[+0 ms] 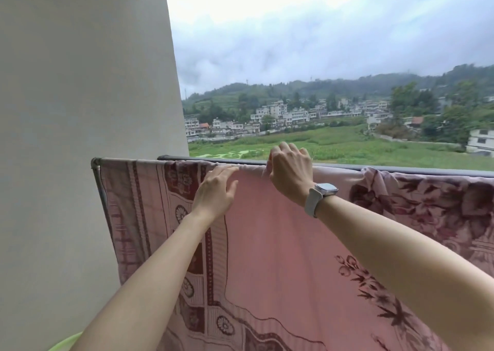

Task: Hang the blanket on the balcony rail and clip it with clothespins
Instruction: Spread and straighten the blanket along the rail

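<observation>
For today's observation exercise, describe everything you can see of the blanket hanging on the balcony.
The blanket is a thin-looking woven cloth, plain pink in the middle, with dark maroon floral and striped borders. It hangs draped over the grey balcony rail, spread fairly flat, bunched into a fold near the right. Its left edge covers a metal frame corner beside the wall. The left hand rests flat on its top edge; the right hand pinches the cloth at the rail. No clothespin is visible.

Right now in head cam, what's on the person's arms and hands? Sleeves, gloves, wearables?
Both forearms are bare as far as the frame shows: no sleeves, no gloves. The left hand shows nothing worn. The right hand has a smartwatch at the wrist, with a rounded rectangular silver-looking case on a pale, off-white band. No rings or markings visible on either.
</observation>
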The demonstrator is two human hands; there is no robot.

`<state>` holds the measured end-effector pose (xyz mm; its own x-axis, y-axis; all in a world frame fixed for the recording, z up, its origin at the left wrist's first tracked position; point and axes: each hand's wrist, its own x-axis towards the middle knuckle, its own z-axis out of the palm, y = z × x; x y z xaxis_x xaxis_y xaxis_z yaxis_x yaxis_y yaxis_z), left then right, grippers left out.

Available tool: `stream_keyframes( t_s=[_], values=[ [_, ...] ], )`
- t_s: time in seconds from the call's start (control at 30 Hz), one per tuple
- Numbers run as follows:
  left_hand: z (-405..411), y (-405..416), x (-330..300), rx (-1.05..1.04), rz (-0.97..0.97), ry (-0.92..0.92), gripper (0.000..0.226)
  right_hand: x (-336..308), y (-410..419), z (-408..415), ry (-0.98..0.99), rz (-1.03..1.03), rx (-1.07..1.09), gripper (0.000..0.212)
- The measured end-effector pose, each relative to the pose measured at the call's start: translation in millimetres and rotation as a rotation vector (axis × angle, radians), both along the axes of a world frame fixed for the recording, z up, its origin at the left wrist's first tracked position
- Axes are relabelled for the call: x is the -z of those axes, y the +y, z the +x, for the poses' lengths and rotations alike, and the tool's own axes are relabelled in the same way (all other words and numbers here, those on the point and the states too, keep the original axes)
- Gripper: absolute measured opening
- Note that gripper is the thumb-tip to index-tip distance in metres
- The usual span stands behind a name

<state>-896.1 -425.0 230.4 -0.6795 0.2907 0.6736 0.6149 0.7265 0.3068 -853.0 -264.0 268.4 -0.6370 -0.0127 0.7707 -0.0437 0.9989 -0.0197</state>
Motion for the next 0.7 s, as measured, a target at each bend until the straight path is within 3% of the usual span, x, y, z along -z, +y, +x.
stream_keyframes(
  t_s=[0.13, 0.37, 0.53, 0.6, 0.7],
  values=[
    [-32, -10, -7, -0.034, 0.109, 0.039, 0.041, -15, -32, -32, 0.073, 0.016, -0.064, 0.019],
    [-107, -59, -12, -0.059, -0.133, 0.040, 0.042, -13, -71, -94, -0.098, 0.127, -0.118, 0.034],
    [-127, -83, -14, 0.275, 0.318, -0.015, 0.021, -7, -97, -124, -0.153, 0.033, -0.200, 0.027],
    [-131, -86, -20, 0.259, 0.368, 0.009, 0.015, -7, -105, -129, -0.095, 0.030, -0.179, 0.015],
    [-141, -92, -34, 0.132, 0.334, 0.240, 0.013, -17, -118, -138, 0.056, 0.027, -0.170, 0.008]
  ],
)
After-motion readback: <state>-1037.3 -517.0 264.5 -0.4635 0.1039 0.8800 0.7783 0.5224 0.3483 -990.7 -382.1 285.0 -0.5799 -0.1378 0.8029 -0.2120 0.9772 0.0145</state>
